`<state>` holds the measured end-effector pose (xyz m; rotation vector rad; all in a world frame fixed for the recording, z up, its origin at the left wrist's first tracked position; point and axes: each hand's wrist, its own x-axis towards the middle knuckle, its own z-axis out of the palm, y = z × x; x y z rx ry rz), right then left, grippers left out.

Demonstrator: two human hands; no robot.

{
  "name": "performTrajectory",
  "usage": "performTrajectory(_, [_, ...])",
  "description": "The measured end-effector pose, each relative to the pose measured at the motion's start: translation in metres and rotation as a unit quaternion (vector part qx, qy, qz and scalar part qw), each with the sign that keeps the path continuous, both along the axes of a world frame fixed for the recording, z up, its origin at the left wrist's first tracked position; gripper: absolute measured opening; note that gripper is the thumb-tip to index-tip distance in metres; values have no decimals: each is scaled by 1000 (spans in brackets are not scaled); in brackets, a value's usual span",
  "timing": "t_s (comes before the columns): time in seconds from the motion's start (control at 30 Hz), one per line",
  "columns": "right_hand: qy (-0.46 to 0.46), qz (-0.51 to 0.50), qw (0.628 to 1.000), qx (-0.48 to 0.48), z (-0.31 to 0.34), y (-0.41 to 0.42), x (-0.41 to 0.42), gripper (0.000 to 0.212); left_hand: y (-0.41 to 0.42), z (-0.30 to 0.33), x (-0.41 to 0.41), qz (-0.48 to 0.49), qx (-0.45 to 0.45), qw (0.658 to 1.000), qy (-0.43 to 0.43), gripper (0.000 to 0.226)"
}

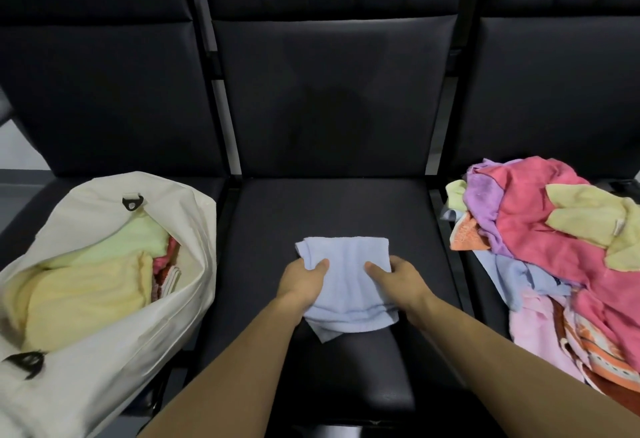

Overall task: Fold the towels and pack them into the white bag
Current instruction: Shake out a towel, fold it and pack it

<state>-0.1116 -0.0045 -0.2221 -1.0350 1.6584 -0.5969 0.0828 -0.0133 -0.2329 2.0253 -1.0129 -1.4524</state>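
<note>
Left hand (304,281) and right hand (398,278) – each grip pinching the folded blue towel (346,281), on black seat (329,205)

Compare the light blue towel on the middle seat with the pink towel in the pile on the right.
The light blue towel is folded flat; the pink towel lies crumpled. Both hands, left hand and right hand, grip the blue one; nothing holds the pink one. Neither is in the white bag.

Lt blue towel (346,281); white bag (104,351); blk seat (329,209); pink/yellow pile (554,229).
</note>
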Motion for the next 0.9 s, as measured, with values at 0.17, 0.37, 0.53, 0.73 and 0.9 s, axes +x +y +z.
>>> performTrajectory(0.17, [0, 43, 995, -96, 25, -7, 24, 19, -2, 31, 28, 19, -89, 996, -22, 43])
performTrajectory(0.37, [-84, 39, 986, -136, 73, -18, 120, 12, 4, 99, 123, 96, -163, 981, -40, 47])
performTrajectory(0.53, [-150, 84, 975, -141, 95, -10, 219, 17, 34, 142, 222, 150, -185, 971, -29, 32])
performTrajectory(0.73, [-194, 176, 960, -95, 95, 1, 317, 27, 75, 138, 313, 266, -127, 955, 44, 35])
performTrajectory(0.9, [-28, 329, 942, -63, 72, 11, 347, 60, 96, 107, 337, 281, -59, 956, 65, 34])
